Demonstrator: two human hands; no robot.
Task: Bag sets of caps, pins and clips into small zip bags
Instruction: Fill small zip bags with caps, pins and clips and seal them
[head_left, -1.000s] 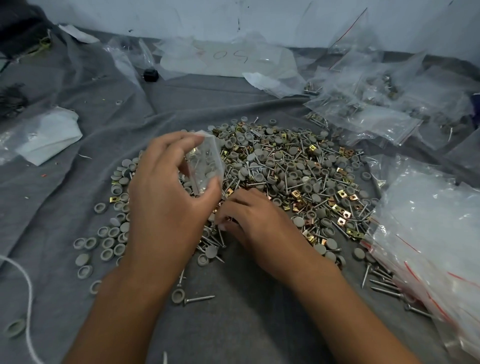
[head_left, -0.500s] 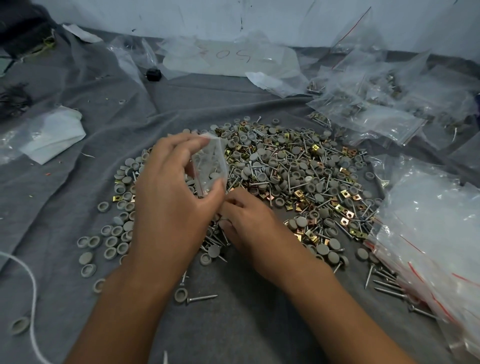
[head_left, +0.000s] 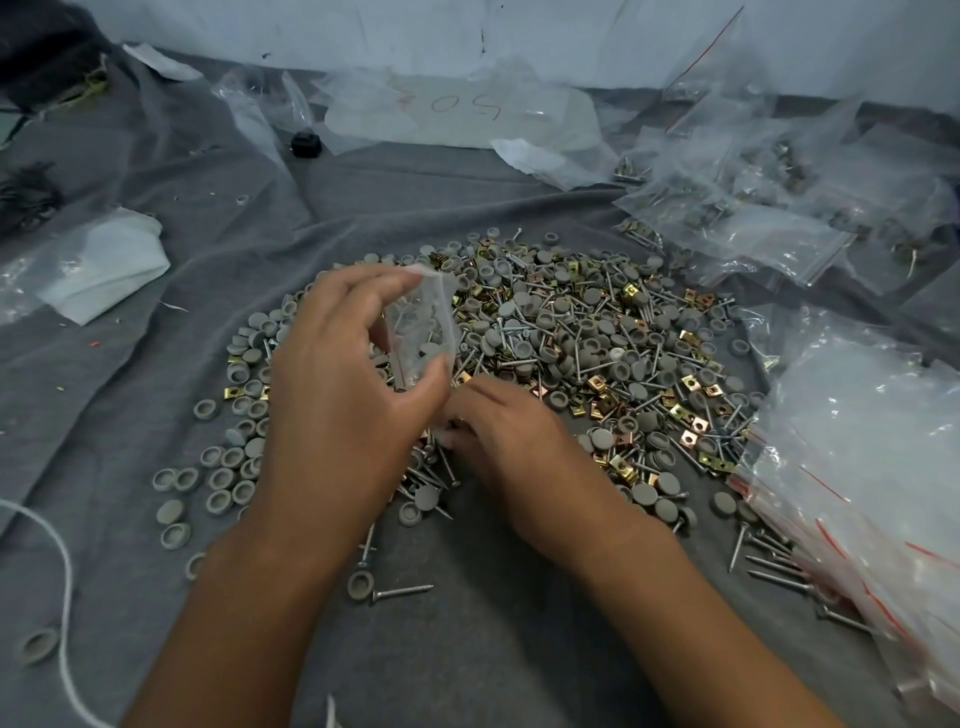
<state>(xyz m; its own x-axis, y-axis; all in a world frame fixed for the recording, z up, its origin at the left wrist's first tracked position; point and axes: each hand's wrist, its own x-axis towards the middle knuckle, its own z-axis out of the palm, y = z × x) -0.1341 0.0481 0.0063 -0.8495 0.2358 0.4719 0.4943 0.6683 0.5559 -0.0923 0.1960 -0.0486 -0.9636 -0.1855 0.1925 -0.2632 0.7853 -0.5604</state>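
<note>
Left hand (head_left: 343, 395) raised over the near-left part of the heap, fingers and thumb pinching a small clear zip bag (head_left: 422, 325) held upright with a few grey caps visible inside. Right hand (head_left: 511, 441) low, just right of and below the left thumb, fingers curled down into the mixed heap (head_left: 587, 364) of grey caps, steel pins and brass clips; whether it grasps a piece cannot be told, fingertips hidden. The heap spreads beyond and to the right of both hands; stray caps (head_left: 218, 475) trail out to the left of the left wrist. Bare grey cloth (head_left: 493, 623) lies between the forearms and toward the body: the main open room. Right of the right forearm, a stack of empty zip bags (head_left: 857, 467) edges close, loose pins at its border. Beyond the heap, far right, filled bags (head_left: 769, 228) in a pile. Far left of the left hand, white folded material in plastic (head_left: 98, 265). A white cord (head_left: 62, 561) crosses the near-left corner. Pale wall (head_left: 519, 31) behind.
</note>
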